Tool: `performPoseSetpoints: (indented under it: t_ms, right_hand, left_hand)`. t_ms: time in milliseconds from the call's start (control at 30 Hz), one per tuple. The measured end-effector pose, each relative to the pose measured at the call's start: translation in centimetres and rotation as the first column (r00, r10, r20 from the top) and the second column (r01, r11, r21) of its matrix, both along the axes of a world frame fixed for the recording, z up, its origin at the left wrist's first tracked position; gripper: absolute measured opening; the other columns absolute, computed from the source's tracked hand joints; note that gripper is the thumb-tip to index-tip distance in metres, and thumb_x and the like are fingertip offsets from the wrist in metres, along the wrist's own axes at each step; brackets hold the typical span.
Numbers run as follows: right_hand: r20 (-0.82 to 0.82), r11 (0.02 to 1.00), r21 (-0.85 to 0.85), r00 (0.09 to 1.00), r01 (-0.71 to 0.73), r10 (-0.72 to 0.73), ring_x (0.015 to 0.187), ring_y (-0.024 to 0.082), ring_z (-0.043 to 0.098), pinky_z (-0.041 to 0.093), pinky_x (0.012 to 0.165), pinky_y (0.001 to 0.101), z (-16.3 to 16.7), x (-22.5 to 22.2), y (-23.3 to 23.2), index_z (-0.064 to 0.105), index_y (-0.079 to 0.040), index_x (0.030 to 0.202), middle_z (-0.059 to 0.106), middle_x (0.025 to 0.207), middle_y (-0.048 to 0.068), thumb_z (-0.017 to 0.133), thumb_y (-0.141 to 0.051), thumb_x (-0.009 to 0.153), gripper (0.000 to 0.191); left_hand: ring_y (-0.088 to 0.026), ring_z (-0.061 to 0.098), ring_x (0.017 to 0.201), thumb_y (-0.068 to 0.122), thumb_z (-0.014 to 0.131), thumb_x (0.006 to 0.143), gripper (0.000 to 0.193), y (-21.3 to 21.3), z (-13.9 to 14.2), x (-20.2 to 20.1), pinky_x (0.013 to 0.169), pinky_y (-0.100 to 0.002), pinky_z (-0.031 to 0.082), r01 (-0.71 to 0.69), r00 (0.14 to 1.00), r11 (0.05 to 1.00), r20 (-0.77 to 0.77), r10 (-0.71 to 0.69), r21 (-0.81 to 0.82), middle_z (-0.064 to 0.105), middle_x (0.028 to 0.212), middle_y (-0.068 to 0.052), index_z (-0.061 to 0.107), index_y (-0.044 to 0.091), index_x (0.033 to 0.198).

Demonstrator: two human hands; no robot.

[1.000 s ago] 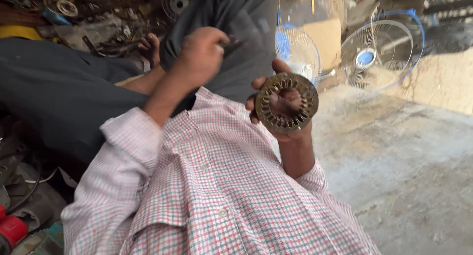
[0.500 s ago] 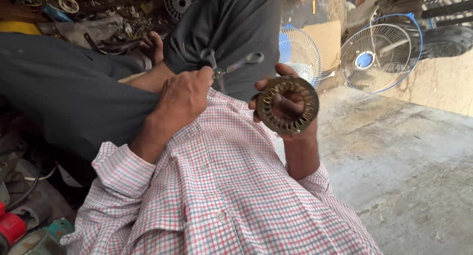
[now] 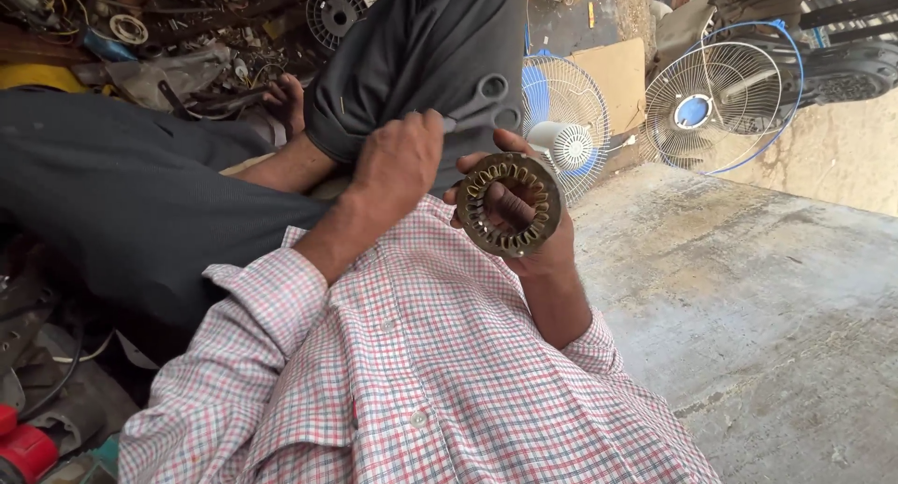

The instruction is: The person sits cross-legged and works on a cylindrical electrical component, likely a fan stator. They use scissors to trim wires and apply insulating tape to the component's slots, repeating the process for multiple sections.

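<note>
My right hand (image 3: 538, 250) holds up a round metal stator ring (image 3: 479, 224) with brownish slotted teeth; my fingers pass through its centre hole. My left hand (image 3: 398, 157) is just left of the ring, closed around grey metal scissors (image 3: 486, 105) whose loop handles stick out above the ring. Both hands are raised over my lap, above my checked shirt (image 3: 421, 372) and dark trousers (image 3: 412, 54).
Two fan guards with blue and white hubs (image 3: 566, 133) (image 3: 711, 105) stand by a cardboard sheet (image 3: 622, 72) at the back. Scrap parts, wires and a round rotor (image 3: 334, 12) litter the floor at upper left. A red tool (image 3: 23, 447) lies lower left. Bare concrete floor (image 3: 767, 306) stretches right.
My left hand has dropped from near my knee to beside the ring, and the scissors in it have come into view. The ring has stayed almost still.
</note>
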State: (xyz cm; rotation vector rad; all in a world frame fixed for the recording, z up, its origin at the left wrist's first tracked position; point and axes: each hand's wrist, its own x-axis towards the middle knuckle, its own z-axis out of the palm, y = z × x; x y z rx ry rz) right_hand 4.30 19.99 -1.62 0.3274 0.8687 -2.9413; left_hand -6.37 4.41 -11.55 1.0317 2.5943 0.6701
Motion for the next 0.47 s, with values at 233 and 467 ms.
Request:
performPoseSetpoints:
  t_ms: [233, 467]
  right_hand:
    - [0.166, 0.967, 0.249, 0.982, 0.052, -0.095, 0.11, 0.037, 0.072, 0.067, 0.086, 0.0463, -1.4, 0.5, 0.4, 0.042, -0.003, 0.152, 0.062, 0.131, 0.024, 0.07, -0.003, 0.099, 0.06]
    - [0.299, 0.987, 0.159, 0.952, 0.008, -0.056, 0.112, 0.035, 0.07, 0.066, 0.089, 0.0464, -6.7, -0.1, -0.6, 0.04, -0.005, 0.154, 0.06, 0.132, 0.023, 0.072, -0.004, 0.097, 0.065]
  left_hand:
    - [-0.02, 0.07, 0.095, -0.007, 0.068, 0.101, 0.011, -6.7, 1.7, -2.2, 0.089, -0.034, 0.061, -0.657, 0.651, 0.396, 0.748, -0.131, 0.641, 0.071, 0.115, -0.01, 0.067, -0.001, 0.11]
    - [-0.021, 0.074, 0.095, -0.009, 0.073, 0.092, 0.014, -5.0, 3.2, 1.2, 0.09, -0.031, 0.064, -0.599, 0.692, 0.406, 0.701, -0.172, 0.691, 0.071, 0.107, -0.017, 0.066, -0.003, 0.102]
